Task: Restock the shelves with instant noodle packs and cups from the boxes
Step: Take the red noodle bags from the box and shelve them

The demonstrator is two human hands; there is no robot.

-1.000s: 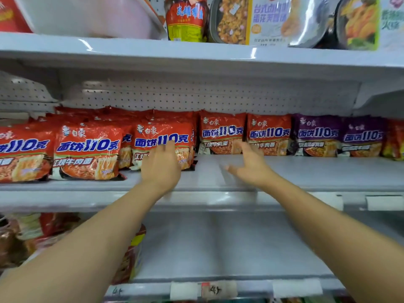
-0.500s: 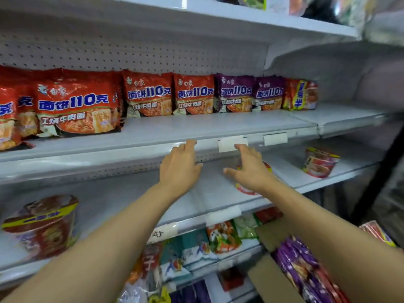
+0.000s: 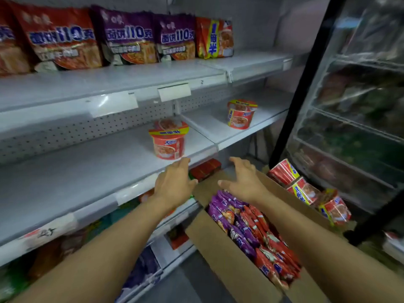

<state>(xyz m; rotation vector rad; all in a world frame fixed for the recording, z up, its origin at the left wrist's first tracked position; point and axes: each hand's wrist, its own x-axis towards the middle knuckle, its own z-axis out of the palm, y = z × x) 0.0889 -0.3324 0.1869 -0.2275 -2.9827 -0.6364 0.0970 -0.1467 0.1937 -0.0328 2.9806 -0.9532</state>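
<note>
1. The left hand [image 3: 175, 182] is at the centre of the frame, fingers relaxed and slightly spread, holding nothing, in front of the edge of the middle shelf [image 3: 87, 171].
2. The right hand [image 3: 242, 179] is just right of it, fingers spread wide and empty, above the far end of the cardboard box [image 3: 229, 265].
3. The box fills the lower centre-right of the frame and is packed with purple packs [image 3: 223, 213] and red packs [image 3: 275, 246] standing on edge.
4. A noodle cup [image 3: 168, 141] stands upright on the middle shelf, just above the left hand.
5. A second cup [image 3: 241, 113] stands further right on the neighbouring shelf section.
6. On the top shelf [image 3: 122, 77], upper left, red packs, purple packs [image 3: 129, 38] and an orange pack [image 3: 214, 38] stand in a row.
7. More cups [image 3: 306, 191] lie tilted at the right, beyond the box, next to a glass-door fridge [image 3: 354, 106].
</note>
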